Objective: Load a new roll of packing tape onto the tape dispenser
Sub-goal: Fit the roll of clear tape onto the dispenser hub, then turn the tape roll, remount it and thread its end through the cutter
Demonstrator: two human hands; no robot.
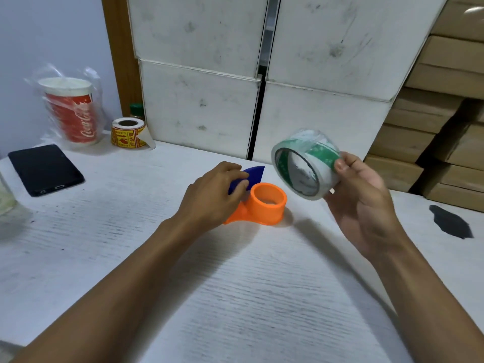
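Tape roll (305,165) in right hand (364,203), left hand (212,197) on dispenser (264,203)

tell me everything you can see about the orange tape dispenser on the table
The orange plastic tape dispenser sits on the white woodgrain table, near its middle. Its main part is a short, hollow, open-topped drum standing upright, empty, with no roll on it. A flat orange base flares out to the left, and a dark blue plastic blade guard rises behind. The left hand rests on that blue part and the base, steadying it. It looks smooth, matte and clean.
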